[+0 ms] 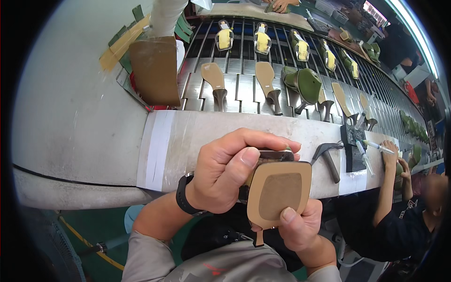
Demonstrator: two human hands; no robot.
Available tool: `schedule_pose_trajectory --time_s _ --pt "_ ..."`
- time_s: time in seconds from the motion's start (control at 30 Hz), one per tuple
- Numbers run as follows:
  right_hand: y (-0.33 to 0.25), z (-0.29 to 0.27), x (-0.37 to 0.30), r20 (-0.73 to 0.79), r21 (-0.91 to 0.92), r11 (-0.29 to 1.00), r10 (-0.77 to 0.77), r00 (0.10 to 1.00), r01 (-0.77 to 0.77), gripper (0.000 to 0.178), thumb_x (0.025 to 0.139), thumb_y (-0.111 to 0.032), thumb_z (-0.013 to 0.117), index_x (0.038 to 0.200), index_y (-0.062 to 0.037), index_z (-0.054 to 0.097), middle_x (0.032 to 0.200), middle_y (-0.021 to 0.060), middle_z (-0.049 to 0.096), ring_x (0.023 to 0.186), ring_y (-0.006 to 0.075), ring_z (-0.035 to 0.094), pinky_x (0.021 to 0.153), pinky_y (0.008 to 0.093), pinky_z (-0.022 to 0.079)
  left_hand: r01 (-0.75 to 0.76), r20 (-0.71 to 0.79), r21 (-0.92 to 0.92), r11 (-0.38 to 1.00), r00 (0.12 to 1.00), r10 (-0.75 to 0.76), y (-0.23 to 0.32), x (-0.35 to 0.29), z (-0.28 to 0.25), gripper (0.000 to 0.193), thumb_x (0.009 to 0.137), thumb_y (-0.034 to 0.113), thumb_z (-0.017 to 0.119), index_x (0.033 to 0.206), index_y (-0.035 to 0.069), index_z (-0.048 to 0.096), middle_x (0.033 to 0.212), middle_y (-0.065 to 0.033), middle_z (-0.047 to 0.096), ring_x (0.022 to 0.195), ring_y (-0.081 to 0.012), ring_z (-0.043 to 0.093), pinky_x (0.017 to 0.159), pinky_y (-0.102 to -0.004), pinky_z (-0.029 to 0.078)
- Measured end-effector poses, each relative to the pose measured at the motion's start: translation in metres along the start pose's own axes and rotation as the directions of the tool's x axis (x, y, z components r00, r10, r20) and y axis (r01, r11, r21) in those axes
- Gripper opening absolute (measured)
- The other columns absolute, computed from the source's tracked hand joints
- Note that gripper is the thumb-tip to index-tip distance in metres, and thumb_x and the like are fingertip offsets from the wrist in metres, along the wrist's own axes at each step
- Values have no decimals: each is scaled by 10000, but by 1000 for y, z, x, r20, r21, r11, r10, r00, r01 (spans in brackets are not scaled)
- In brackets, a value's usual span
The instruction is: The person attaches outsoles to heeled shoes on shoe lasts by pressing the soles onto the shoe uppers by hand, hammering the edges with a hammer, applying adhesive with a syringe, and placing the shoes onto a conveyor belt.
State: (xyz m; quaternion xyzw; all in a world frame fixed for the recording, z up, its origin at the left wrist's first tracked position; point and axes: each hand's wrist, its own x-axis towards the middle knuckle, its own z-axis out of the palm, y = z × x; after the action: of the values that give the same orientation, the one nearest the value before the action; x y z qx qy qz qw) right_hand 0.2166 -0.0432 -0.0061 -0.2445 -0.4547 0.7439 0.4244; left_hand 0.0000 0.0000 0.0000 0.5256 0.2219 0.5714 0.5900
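Both my hands hold a heeled shoe [282, 192] in front of my chest, its tan sole with a grey-brown patch turned up toward me. Its thin tan heel points down toward my lap. My left hand [225, 169], with a black band on the wrist, is closed around the upper and toe side, beside a dark, shiny part that I cannot make out fully. My right hand [300, 225] grips the lower right edge, thumb on the sole, its other fingers hidden behind. On the bench [188, 136] to the right lies a hammer [329, 157].
Beyond the bench runs a slatted metal conveyor [242, 84] with tan heeled soles [265, 77], a green shoe [303, 84] and several yellow-filled shoe pieces [224, 37]. Syringes [364, 157] stand by a black block [352, 145]. A co-worker [394, 211] works at right. A brown panel [155, 70] stands left.
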Motion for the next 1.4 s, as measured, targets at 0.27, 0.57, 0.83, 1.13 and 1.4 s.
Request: schedule_pose_trajectory --time_s 0.27,0.57,0.83,1.13,1.4 --pt "6 1 6 -5 -259 966 -6 1000 5 501 1073 -343 617 1127 150 684 1010 243 757 831 271 763 694 368 641 -83 49 -194 977 994 94 -3 0 -1 582 1069 446 592 1349 -61 538 1433 -388 553 1321 -443 626 1090 -541 540" --pt "10 6 9 -47 -299 948 -131 990 111 284 1052 -134 634 948 96 765 827 153 797 696 150 741 608 286 593 -130 94 -18 991 987 131 -6 -7 -5 606 946 289 766 1369 -67 517 1427 -406 547 1327 -452 617 1100 -547 530" --pt "13 12 9 -87 -210 970 -147 985 126 273 1047 -126 649 934 95 763 804 157 788 701 148 741 603 285 586 -168 120 -9 986 979 168 -6 -9 -7 544 960 238 737 1358 -65 523 1407 -408 563 1298 -439 637 1080 -542 546" --pt "16 8 6 -70 -283 957 -90 993 66 271 1042 -133 670 901 68 783 721 96 760 605 81 668 528 264 524 52 -21 23 998 998 -52 23 -12 5 358 1052 220 571 1273 -62 572 1363 -392 612 1289 -425 650 1063 -529 562" --pt "-2 10 14 -60 -137 986 86 995 -93 345 1091 -193 607 1058 121 743 873 164 783 764 184 756 680 310 626 57 57 -154 986 997 -48 10 7 -11 636 1123 462 323 1277 -82 614 1390 -402 593 1308 -470 623 1117 -546 509"
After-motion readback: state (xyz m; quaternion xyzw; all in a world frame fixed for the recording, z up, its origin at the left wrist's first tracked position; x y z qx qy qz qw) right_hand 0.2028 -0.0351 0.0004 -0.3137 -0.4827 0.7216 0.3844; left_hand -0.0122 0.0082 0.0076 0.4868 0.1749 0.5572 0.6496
